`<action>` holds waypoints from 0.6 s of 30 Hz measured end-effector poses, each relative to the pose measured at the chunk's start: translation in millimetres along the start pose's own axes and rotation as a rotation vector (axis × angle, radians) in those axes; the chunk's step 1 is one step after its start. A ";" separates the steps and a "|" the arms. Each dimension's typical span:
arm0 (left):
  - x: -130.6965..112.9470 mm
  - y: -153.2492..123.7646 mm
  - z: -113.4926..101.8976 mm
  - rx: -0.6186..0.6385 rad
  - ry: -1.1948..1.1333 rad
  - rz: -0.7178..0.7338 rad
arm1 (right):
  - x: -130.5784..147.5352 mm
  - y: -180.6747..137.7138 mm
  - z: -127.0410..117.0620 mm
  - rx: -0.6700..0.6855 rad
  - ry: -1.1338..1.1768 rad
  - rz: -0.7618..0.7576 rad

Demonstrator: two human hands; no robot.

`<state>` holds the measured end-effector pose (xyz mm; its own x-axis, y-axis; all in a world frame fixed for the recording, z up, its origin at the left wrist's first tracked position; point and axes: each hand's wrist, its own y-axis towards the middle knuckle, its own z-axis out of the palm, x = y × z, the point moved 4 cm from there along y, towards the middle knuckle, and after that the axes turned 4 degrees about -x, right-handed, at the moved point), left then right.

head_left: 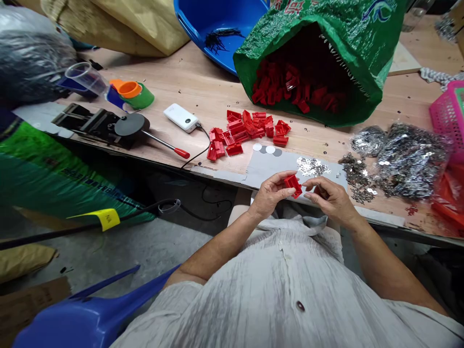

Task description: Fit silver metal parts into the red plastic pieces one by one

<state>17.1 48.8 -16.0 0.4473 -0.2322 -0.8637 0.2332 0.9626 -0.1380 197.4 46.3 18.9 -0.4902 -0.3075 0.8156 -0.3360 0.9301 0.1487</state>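
My left hand [270,193] pinches a small red plastic part [293,184] at the table's near edge. My right hand [328,197] meets it from the right, fingers curled against the same part. Just beyond my hands lies a grey card [268,166] with a scatter of small shiny metal pieces [312,166] and a few round discs [267,149]. A pile of loose red plastic parts [246,133] sits further back on the wooden table [203,94].
A green woven sack [348,29] full of red parts lies open at the back. Bags of metal pieces [402,157] sit right, a pink basket [449,113] beyond. At left are a hand press [119,128], a white power bank [181,117] and a blue tub [221,24].
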 end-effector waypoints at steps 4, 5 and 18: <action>1.5 7.0 -8.7 0.046 0.156 0.069 | -5.7 -3.9 3.2 -0.003 -0.052 -0.015; 1.5 9.6 -11.6 0.051 0.224 0.103 | -7.1 -4.5 5.1 -0.004 -0.069 -0.024; -2.2 30.5 -23.1 0.188 0.845 0.259 | -23.0 4.2 23.2 0.062 -0.280 0.022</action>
<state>3.2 81.9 -29.5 -0.2609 0.2398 -0.9351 0.3841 0.9145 0.1273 188.6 52.6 -12.2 -0.6984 -0.3388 0.6304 -0.3669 0.9258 0.0911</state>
